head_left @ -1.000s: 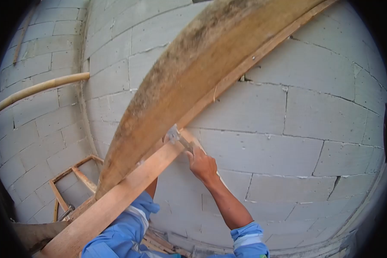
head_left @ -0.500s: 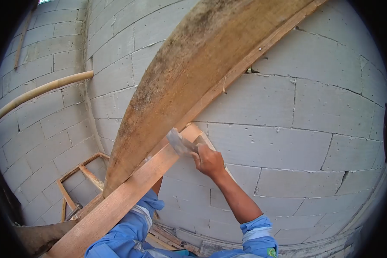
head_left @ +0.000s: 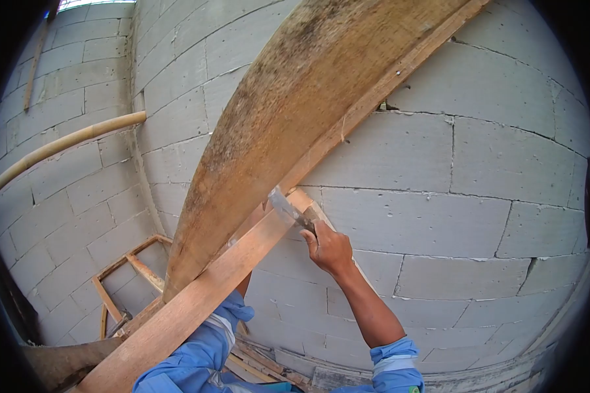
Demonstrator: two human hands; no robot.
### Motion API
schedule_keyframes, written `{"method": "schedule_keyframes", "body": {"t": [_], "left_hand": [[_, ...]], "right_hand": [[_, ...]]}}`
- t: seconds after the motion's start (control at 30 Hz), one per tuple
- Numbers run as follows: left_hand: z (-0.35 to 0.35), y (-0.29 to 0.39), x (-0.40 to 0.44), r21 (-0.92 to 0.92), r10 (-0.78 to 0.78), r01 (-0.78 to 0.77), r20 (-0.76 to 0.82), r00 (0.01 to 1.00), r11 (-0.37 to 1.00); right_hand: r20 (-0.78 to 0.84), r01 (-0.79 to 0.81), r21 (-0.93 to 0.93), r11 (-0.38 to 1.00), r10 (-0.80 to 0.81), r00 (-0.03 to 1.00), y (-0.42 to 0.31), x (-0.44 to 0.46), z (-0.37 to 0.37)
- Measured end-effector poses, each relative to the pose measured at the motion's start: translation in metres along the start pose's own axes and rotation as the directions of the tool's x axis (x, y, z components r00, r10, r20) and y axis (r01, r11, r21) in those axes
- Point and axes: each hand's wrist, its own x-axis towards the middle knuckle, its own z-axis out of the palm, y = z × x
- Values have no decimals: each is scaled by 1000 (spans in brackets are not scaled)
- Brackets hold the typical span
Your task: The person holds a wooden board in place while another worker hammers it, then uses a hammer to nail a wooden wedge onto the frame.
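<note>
My right hand (head_left: pixel 331 250) is closed around the dark handle of a flat metal-bladed tool (head_left: pixel 284 208), blurred, its exact kind unclear. The blade lies over the upper end of a pale wooden plank (head_left: pixel 203 288), close to a short wooden piece (head_left: pixel 301 200). That plank slants from lower left up to the middle, against a large weathered board (head_left: pixel 262 131) with a curved edge. My left sleeve (head_left: pixel 216 327) and a bit of forearm pass beneath the plank. Behind the wood, my left hand is hidden, so its fingers do not show.
A grey block wall (head_left: pixel 413 223) rises close behind the wood. At left, a bamboo pole (head_left: pixel 65 141) juts across the corner above a wooden frame (head_left: pixel 131 262). Loose boards (head_left: pixel 262 367) lie low down. A thin batten (head_left: pixel 373 98) runs along the large board's lower edge.
My right hand and the bladed tool have shifted slightly right and down in view, with the blade still at the plank's upper end. The whole view has shifted a little.
</note>
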Motion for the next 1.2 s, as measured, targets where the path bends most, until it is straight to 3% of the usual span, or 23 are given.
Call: {"method": "schedule_keyframes", "body": {"t": [0.17,0.23,0.3,0.33,0.47,0.57,0.67,0.8,0.9,1.0,1.1,1.2], "left_hand": [[-7,5,-6,29,16,-16,-6,1000,999],[-5,5,-9,47,22,-21,-4,1000,999],[-5,4,-10,51,21,-20,-11,1000,998],[-3,5,-7,58,24,-24,-8,1000,998],[-4,8,-4,90,50,-50,-8,999,995],[-1,7,-2,128,82,-80,-13,997,989],[7,7,3,221,154,-151,1,988,964],[-1,0,2,73,54,-52,-25,998,996],[-5,-4,4,10,24,-24,-23,999,1000],[-7,-10,11,-78,-13,12,-10,1000,997],[-16,-22,19,-265,-94,96,22,995,959],[-30,-48,39,-603,-194,239,140,971,761]], "right_hand": [[-102,257,73,964,-249,963,9,7,1],[89,60,-33,998,-57,994,23,15,9],[239,-176,-218,960,227,944,27,24,12],[264,-194,-202,960,244,933,22,25,11],[258,-63,-119,991,92,962,1,11,0],[64,159,-7,987,-158,985,13,5,12],[287,-150,-265,953,226,931,33,22,15],[301,-95,-275,957,180,936,16,22,0],[190,53,-137,989,-26,981,13,8,-2],[196,130,-88,988,-111,974,21,11,1],[304,-182,-281,942,268,914,22,36,6],[272,-120,-284,951,200,941,12,23,3]]}}
